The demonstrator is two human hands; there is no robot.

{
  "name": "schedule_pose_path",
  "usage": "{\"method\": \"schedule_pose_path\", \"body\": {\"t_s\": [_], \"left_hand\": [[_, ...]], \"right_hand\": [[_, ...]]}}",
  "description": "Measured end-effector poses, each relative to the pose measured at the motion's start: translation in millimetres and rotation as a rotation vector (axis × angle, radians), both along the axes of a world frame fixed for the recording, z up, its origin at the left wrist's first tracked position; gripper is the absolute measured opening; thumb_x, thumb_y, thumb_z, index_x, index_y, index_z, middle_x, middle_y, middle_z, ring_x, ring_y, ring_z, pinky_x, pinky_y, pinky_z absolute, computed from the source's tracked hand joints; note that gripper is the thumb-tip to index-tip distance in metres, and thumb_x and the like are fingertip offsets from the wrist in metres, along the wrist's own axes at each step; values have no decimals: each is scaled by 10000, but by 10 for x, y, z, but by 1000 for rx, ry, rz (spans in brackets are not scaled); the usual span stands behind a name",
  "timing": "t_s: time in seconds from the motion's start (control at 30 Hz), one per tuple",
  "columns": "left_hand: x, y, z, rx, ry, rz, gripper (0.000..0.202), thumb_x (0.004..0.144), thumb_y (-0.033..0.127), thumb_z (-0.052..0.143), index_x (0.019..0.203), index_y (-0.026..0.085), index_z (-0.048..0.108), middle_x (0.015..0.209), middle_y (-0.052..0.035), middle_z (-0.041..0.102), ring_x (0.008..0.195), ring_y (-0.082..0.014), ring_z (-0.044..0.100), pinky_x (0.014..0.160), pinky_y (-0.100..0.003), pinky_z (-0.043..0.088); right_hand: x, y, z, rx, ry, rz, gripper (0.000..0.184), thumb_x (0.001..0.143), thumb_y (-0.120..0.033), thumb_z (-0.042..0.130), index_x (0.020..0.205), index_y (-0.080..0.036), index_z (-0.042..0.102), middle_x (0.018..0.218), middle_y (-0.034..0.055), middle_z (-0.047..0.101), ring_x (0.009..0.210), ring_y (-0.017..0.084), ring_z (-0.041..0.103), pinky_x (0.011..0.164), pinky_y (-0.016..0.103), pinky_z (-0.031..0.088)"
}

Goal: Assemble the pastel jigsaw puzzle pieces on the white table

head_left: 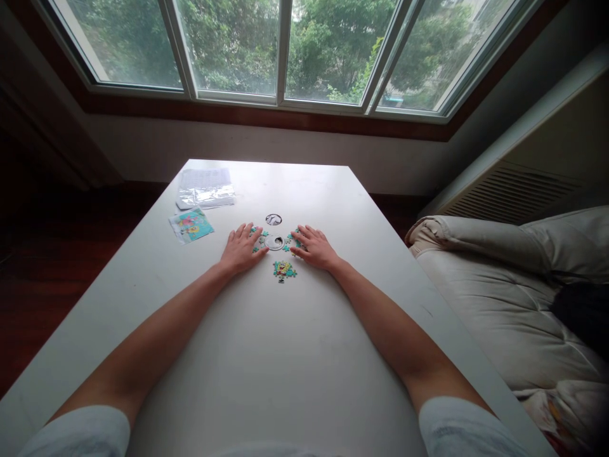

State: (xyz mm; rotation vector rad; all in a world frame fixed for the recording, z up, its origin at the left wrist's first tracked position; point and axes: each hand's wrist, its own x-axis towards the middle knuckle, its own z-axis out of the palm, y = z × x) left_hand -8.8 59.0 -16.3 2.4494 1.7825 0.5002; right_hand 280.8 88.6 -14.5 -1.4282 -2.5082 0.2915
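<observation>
My left hand (pixel 243 248) lies flat on the table, fingers stretched out and partly over loose jigsaw pieces (pixel 257 239). On the other side my right hand (pixel 314 246) rests palm down, fingers apart, its tips by more teal jigsaw pieces (pixel 287 248). Between the hands is a round clear lid-like disc (pixel 275 242) with a dark mark on it. A joined cluster of jigsaw pieces (pixel 284 270), yellow and teal, sits just nearer to me. Beyond the hands lies a dark-rimmed round piece (pixel 273 219). Pieces under the palms are hidden.
A white table (pixel 285 368) spreads out before me. At its far left lie a clear plastic packet (pixel 205 188) and a colourful picture card (pixel 191 225). A light sofa (pixel 504 304) stands to the right, and a window (pixel 280 51) is beyond.
</observation>
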Motion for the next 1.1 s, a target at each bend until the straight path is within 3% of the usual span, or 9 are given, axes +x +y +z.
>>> {"method": "schedule_pose_path", "body": {"t_s": [0.2,0.4,0.53,0.63,0.77,0.93,1.0,1.1], "left_hand": [[-59,14,-11,-69,28,-41,719,951,639,439,1580,313,314,1672,-90,239,1535,-331,193,1219,-563,143],[-128,18,35,-47,20,-103,571,979,546,436,1498,310,457,1599,-86,391,1485,-305,301,1212,-533,204],[-139,3,54,16,-27,-117,501,963,484,488,1408,263,547,1508,-103,492,1411,-293,404,1184,-486,291],[-141,-9,58,47,-68,-107,481,957,445,509,1394,248,558,1460,-107,536,1375,-289,441,1168,-473,326],[-154,-17,67,56,-100,-145,465,957,417,511,1398,282,565,1443,-81,554,1352,-289,467,1158,-484,350],[-187,-16,71,44,-180,-183,320,926,387,551,1197,272,677,1376,-61,609,1308,-283,507,1137,-470,397],[-201,-3,63,55,-211,-164,304,922,380,558,1173,261,680,1346,-64,628,1300,-279,512,1134,-466,407],[-217,33,38,89,-193,-93,373,921,396,564,1248,242,654,1378,-86,607,1344,-284,481,1174,-472,362]], "right_hand": [[-4,-38,53,70,87,48,546,923,-592,580,1365,-271,603,1523,102,491,1440,302,387,1187,508,266],[13,-69,72,104,155,129,419,911,-515,634,1251,-270,655,1441,88,567,1358,273,480,1145,467,338],[5,-113,86,100,138,168,479,921,-515,624,1332,-268,619,1470,102,540,1381,278,459,1159,465,327],[-17,-154,91,98,115,192,503,923,-519,624,1367,-282,602,1495,107,512,1396,278,443,1174,467,311],[-19,-170,76,99,155,222,433,914,-519,638,1277,-284,653,1476,101,529,1382,280,461,1160,472,335],[8,-160,53,100,206,279,376,909,-499,647,1214,-281,672,1447,93,558,1335,281,509,1139,474,364],[3,-165,44,114,205,267,380,915,-494,641,1231,-285,666,1442,87,564,1338,278,506,1141,472,366],[-26,-172,21,154,194,136,381,936,-471,612,1258,-271,659,1431,98,573,1354,288,489,1149,484,358]]}}
